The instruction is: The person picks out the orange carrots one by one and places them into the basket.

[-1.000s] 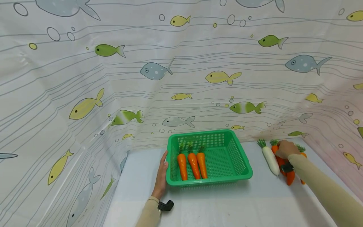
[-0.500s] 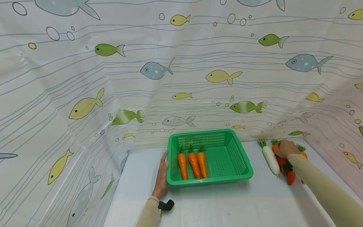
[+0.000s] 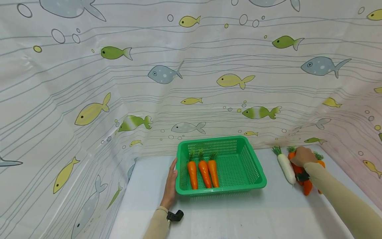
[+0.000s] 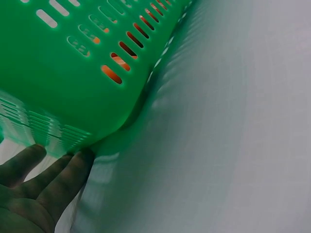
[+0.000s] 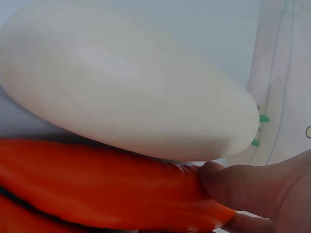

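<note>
My left hand [image 3: 170, 186] lies along the left wall of a green plastic basket [image 3: 221, 191]. In the left wrist view its straight fingers [image 4: 68, 182] touch the basket's slotted side. Three carrots [image 3: 204, 174] lie side by side in the basket's left half. Over at the right, my right hand [image 3: 301, 156] holds an orange-red carrot [image 5: 107, 184] by its thick leafy end. The thumb presses on it and another finger shows beneath. Right beside that carrot lies a white radish [image 3: 286, 167] with green tops. Part of the held carrot is hidden under my hand and wrist.
More carrots [image 3: 307, 188] lie under and beyond my right wrist, partly covered by the sleeve. White table surface [image 3: 215, 219] stretches in front of the basket. A fish-print sheet [image 3: 203, 113] hangs behind and along both sides.
My right hand, the carrots near it and the radish have shifted very slightly to the right. My left hand stays against the basket, and the basket's three carrots lie as before.
</note>
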Tool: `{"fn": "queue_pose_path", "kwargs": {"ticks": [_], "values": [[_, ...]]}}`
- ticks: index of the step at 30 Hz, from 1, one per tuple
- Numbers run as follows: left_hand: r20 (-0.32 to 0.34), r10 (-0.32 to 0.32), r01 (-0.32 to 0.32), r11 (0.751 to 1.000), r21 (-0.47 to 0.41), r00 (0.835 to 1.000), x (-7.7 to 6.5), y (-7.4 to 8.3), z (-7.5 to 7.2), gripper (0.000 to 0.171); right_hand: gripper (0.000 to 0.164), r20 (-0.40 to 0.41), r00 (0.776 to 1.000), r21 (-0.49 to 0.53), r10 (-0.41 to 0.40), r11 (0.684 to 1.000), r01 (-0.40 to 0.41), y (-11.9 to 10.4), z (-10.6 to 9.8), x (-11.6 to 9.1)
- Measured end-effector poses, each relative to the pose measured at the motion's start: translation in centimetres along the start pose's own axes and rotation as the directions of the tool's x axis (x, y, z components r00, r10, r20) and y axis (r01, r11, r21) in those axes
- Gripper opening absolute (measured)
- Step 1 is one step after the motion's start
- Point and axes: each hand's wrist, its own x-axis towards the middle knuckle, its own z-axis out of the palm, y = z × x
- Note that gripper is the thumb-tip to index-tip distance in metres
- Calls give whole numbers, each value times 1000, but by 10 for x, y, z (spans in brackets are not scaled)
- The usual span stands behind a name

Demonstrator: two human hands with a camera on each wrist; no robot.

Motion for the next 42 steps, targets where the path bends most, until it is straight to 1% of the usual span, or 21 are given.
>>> {"fn": "queue_pose_path", "kwargs": {"ticks": [3, 6, 11, 13, 14, 17, 21, 25, 32, 36, 39, 42], "values": [[-1, -2, 2, 1000, 6, 1000, 0, -1, 0, 55, 34, -28, 1000, 19, -11, 1000, 12, 3, -2, -1], [-3, -2, 2, 1000, 9, 1000, 0, -2, 0, 55, 39, -46, 999, 30, -8, 999, 9, 4, -4, 0], [0, 7, -7, 1000, 5, 1000, 1, -1, -1, 55, 67, -55, 999, 32, -2, 999, 3, 3, -10, 1], [1, 9, -9, 1000, 5, 1000, 2, -1, -1, 55, 75, -54, 998, 37, -15, 999, 17, 2, -14, 0], [1, 9, -9, 1000, 4, 1000, 2, 0, -1, 55, 76, -53, 998, 42, -25, 999, 28, 2, -16, -1], [0, 8, -8, 1000, 2, 1000, 2, 0, 0, 56, 76, -56, 997, 67, -51, 996, 55, 0, -21, -2], [1, 9, -9, 1000, -2, 1000, 3, 0, 0, 56, 74, -50, 997, 87, -51, 995, 55, -6, -26, -4], [1, 7, -7, 1000, -5, 1000, 2, 0, 1, 56, 72, -27, 999, 105, -46, 993, 49, -13, -32, -8], [-3, 5, -5, 1000, -1, 1000, 1, -1, 0, 56, 74, 24, 997, 133, -76, 988, 72, -22, -37, -10], [-3, 9, -9, 1000, -6, 1000, 0, 0, 0, 55, 76, 83, 994, 226, -67, 973, 46, -28, -40, -11], [-2, 12, -12, 1000, -1, 1000, 1, -1, 0, 55, 75, 126, 990, 301, -59, 953, 18, -34, -42, -13], [-1, 12, -12, 1000, 2, 1000, 1, -2, 0, 56, 72, 147, 986, 339, -73, 941, 20, -39, -42, -15]]}}
